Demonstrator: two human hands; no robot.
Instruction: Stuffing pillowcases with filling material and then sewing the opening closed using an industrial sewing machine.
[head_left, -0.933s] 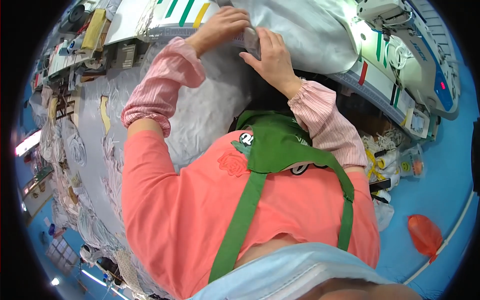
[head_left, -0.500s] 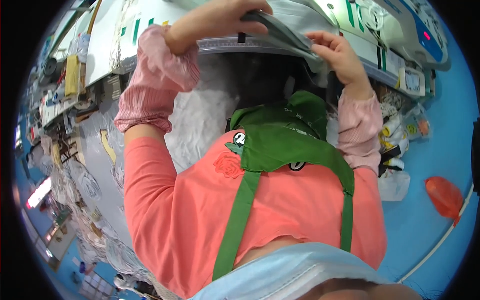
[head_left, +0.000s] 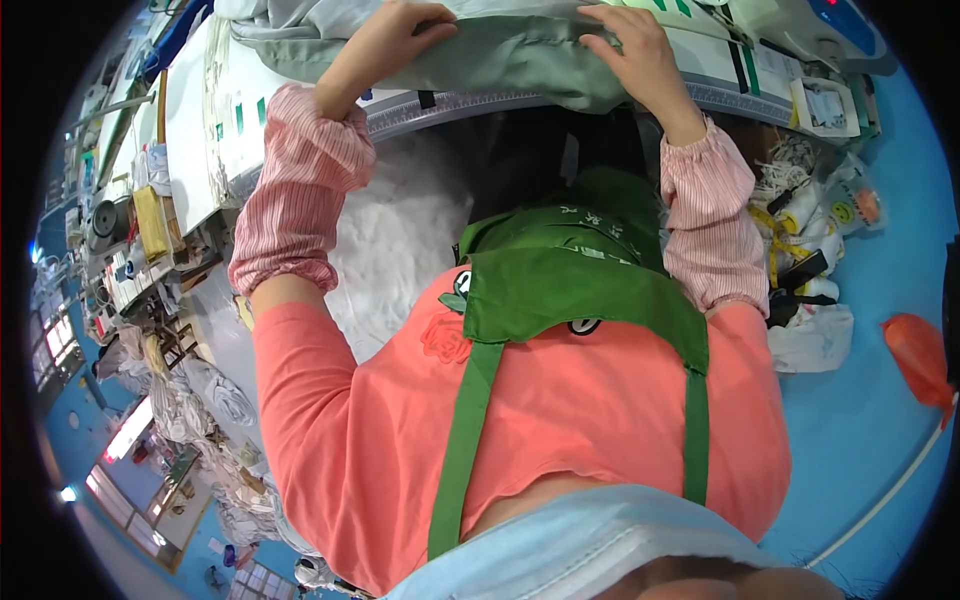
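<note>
A grey-green cloth (head_left: pixel 500 58) is spread across the table's near edge, its front part drooping over the ruler strip. My left hand (head_left: pixel 398 42) rests on its left part, thumb parted from the index finger; the other fingers are partly hidden. On the right part lies my right hand (head_left: pixel 640 52), with fingers stretched out and thumb apart. A paler grey layer (head_left: pixel 310 18) of fabric is behind the cloth, running up to the top of the picture.
A ruler strip (head_left: pixel 450 112) edges the white tabletop (head_left: pixel 195 130). The pale machine body (head_left: pixel 800 30) stands at the far right, near a small white tray (head_left: pixel 828 105). Below are cords, spools and a plastic bag (head_left: pixel 812 340). A red bag (head_left: pixel 915 355) is on the blue floor.
The cloth, held up and bunched between both hands before, is now lower and spread wider over the table edge. My left hand has moved left and down; the right has moved slightly up and left.
</note>
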